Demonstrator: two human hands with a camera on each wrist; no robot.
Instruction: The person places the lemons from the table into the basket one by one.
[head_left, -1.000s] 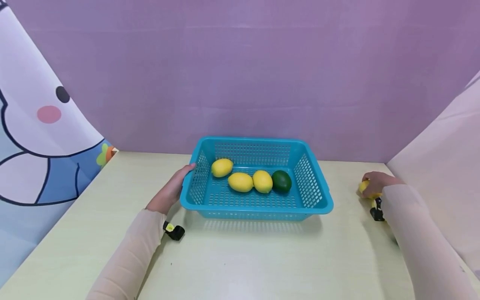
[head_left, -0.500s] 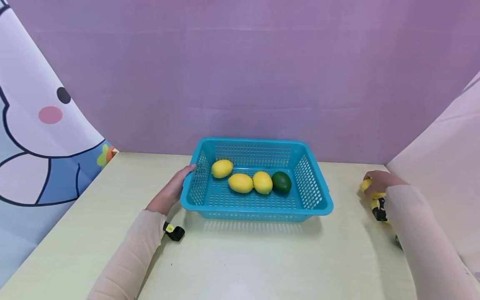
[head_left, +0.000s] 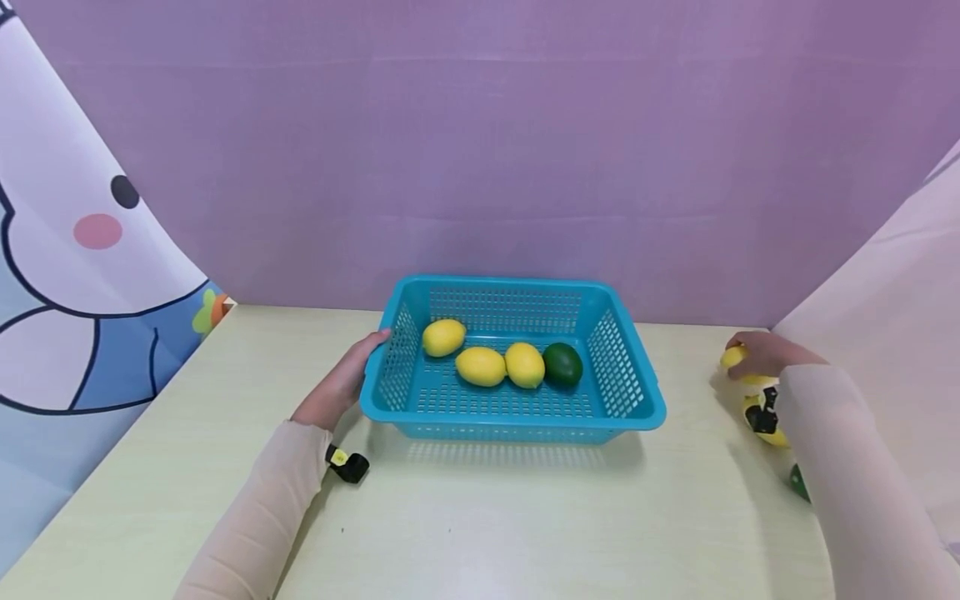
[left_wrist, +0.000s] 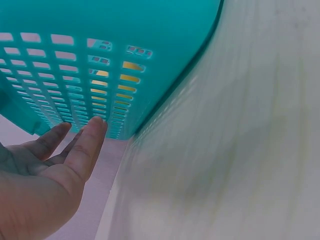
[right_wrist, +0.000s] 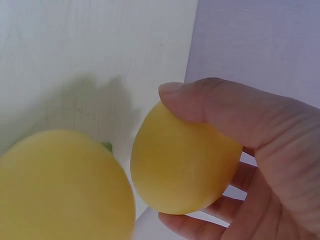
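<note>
At the lower right of the head view, a green fruit [head_left: 800, 482] peeks out beside the right sleeve [head_left: 855, 483], with a lower lemon [head_left: 772, 437] above it by the wrist camera [head_left: 763, 412]. More of both shows than a second ago, because the right hand [head_left: 768, 354] has shifted slightly up and right. Its fingers grasp a held lemon [right_wrist: 182, 160] between thumb and fingertips; whether it is off the worktop [head_left: 487, 517] cannot be told. The grip looks secure, but this fruit remains well apart from the blue basket [head_left: 510, 422] mid-frame. There nothing has changed: three lemons [head_left: 481, 367] and a dark green fruit [head_left: 562, 364] lie inside, and the left hand [head_left: 343, 379] rests at the left wall, fingers relaxed, not clenched. Purple cloth [head_left: 480, 167] hangs behind.
</note>
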